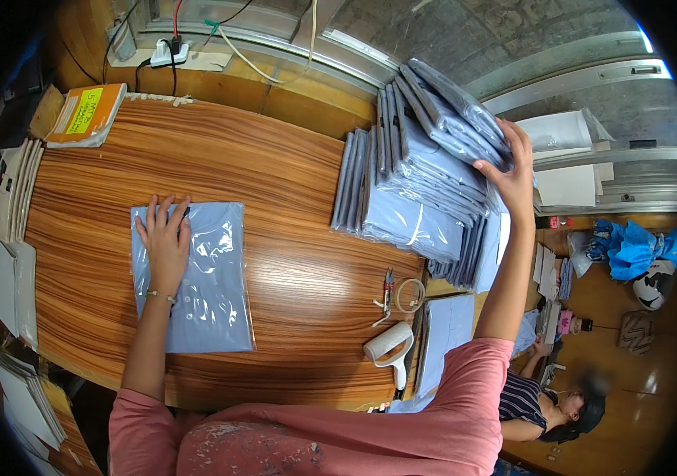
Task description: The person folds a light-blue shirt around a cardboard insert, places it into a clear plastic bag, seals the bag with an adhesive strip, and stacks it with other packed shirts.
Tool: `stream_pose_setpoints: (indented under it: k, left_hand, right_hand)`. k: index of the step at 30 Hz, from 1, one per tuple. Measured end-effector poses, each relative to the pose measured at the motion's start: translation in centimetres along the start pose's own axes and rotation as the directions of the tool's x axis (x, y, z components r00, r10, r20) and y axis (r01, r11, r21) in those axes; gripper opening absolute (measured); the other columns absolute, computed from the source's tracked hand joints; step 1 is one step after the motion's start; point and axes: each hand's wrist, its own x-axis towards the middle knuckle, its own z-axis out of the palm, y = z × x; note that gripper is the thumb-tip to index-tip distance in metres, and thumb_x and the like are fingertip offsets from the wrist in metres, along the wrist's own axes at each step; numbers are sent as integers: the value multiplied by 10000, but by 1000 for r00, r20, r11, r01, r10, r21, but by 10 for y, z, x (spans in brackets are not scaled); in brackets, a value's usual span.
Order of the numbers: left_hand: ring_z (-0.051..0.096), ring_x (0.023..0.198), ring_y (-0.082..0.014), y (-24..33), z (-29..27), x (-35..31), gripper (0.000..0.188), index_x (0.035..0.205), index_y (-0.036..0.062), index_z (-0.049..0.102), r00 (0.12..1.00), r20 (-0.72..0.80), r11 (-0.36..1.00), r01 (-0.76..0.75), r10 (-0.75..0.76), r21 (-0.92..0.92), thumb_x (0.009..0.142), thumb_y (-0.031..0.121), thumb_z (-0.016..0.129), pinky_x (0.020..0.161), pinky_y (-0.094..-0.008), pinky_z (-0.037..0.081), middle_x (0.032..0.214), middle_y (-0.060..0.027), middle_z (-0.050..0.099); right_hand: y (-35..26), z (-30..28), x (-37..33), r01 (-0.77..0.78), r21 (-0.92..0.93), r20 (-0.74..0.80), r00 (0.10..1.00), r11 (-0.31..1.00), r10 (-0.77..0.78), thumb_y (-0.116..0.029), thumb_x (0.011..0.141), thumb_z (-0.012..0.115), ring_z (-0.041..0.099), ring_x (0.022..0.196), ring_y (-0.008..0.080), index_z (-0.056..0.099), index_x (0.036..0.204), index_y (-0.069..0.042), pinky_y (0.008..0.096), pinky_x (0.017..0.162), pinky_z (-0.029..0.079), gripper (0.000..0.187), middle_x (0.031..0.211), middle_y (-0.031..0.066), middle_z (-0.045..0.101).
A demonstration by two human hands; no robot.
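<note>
Our left hand [167, 250] lies flat on the bagged shirt [213, 278] toward the surface's [299, 198] left edge, while our right hand [515, 178] grips the top packs [457, 103] of the pile [418, 218] by the far right corner. Pulling these could topple the leaning pile. By the far left corner, an orange book's [111, 115] yellow label [84, 111] bears black writing

Place: a workshop, apparently for garments
Worktop: broad wood-grained table [295, 178]
Stock: high stacks of bagged blue garments [426, 178]
Tool: small snips [388, 292]
Others: person in striped top [527, 403], nearby
</note>
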Motion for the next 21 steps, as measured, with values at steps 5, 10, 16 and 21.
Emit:
stream_pose_setpoints:
  k: [5, 10, 16, 21]
  left_hand:
    - [292, 1327, -292, -2, 2, -1, 355, 1239, 187, 571, 1000, -4, 1000, 11, -11, 2, 897, 159, 484, 1087, -575, 81, 1289, -64, 486]
    - [292, 1326, -293, 3, -1, 1, 350, 1238, 181, 573, 1000, 0, 1000, 8, -8, -1, 900, 161, 486, 1090, -567, 75, 1294, -64, 484]
    - [288, 1329, -293, 3, 1, -1, 358, 1259, 157, 551, 1000, 19, 1000, 7, -7, 4, 909, 155, 472, 1098, -542, 67, 1318, -65, 472]
    - [262, 1338, -318, -1, 2, -2, 398, 1298, 157, 505, 999, 34, 998, 18, -20, 58, 901, 147, 473, 1094, -568, 55, 1351, -110, 424]
  right_hand:
    - [-7, -3, 15, 15, -87, 92, 996, 996, -7, -350, 631, 770, 509, 1103, 290, 614, 1159, -144, 401, 948, 357, 588, 1192, 104, 552]
    - [22, -9, 41, -35, -399, -128, 992, 916, -18, -434, 738, 680, 538, 1033, 273, 640, 1105, -140, 390, 871, 388, 472, 1093, 80, 605]
    - [55, -9, 78, -168, -343, -207, 973, 924, 100, -451, 816, 610, 555, 1013, 283, 595, 1144, -139, 444, 853, 394, 453, 1042, 77, 624]
    - [53, -2, 74, -158, -339, -231, 969, 928, 81, -441, 829, 593, 553, 1002, 276, 591, 1131, -145, 456, 837, 378, 423, 1020, 72, 622]
